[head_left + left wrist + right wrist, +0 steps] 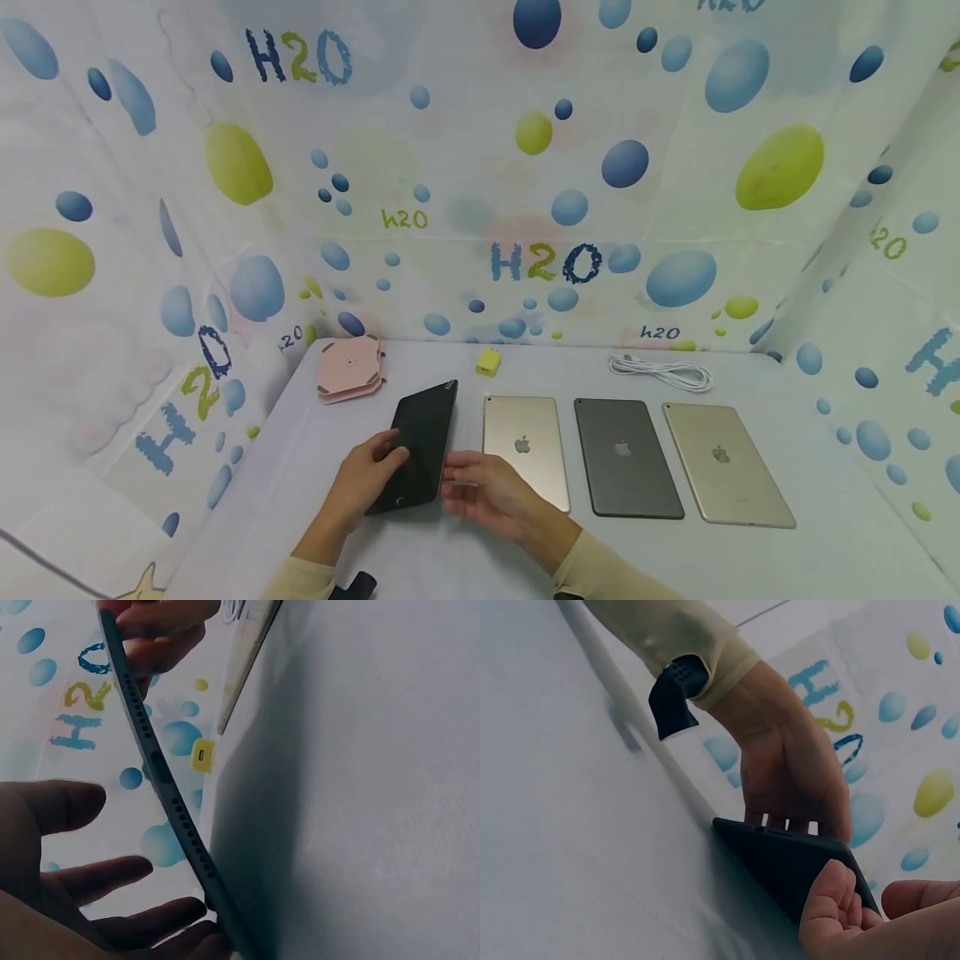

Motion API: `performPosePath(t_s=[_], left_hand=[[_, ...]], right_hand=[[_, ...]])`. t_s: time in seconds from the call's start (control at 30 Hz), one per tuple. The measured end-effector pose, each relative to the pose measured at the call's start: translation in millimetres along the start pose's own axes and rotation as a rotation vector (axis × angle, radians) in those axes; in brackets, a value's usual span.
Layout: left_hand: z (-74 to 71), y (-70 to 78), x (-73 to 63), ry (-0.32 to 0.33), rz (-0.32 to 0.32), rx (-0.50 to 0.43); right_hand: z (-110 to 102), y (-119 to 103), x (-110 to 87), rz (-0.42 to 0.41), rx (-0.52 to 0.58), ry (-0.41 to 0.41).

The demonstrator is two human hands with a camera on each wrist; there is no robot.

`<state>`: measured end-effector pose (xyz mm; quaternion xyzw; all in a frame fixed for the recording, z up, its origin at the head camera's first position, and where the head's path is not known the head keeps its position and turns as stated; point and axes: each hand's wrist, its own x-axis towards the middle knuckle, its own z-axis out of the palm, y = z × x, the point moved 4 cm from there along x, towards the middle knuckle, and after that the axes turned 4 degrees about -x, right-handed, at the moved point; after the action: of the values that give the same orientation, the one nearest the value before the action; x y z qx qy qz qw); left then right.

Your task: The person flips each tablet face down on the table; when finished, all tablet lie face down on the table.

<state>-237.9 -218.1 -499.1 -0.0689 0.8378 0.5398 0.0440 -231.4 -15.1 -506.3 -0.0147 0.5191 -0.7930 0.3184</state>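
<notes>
A tablet point(422, 442) with a black front is tilted up on the white table, its right edge raised and its lower edge on the cloth. My right hand point(491, 493) holds the raised edge, with fingers against the back, as the right wrist view shows. Over the front is my left hand point(367, 475). Its thumb and fingers are spread in the left wrist view, the lower fingers point(154, 919) near the tablet's low edge. Beside the right hand lies a gold tablet point(536, 425), face down.
Farther right lie a dark grey tablet point(626, 458) and another gold tablet point(727, 467), backs up. Along the back are a pink square case-like item point(350, 367), a yellow charger plug point(488, 362) and a coiled white cable point(667, 371). A patterned curtain point(465, 167) surrounds the table.
</notes>
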Motion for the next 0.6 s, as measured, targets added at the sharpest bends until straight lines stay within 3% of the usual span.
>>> performPosePath(t_s=[0.2, 0.43, 0.6], left_hand=[[2.3, 7.0, -0.3, -0.053, 0.030, 0.051], [1.6, 17.5, -2.9, -0.106, 0.006, 0.115], [1.0, 21.2, -2.5, -0.113, 0.006, 0.099]], right_hand=[[4.4, -0.2, 3.0, -0.011, -0.024, -0.012], [12.3, 1.5, 5.3, -0.033, -0.031, -0.053], [18.9, 0.5, 5.7, -0.058, -0.044, -0.110]])
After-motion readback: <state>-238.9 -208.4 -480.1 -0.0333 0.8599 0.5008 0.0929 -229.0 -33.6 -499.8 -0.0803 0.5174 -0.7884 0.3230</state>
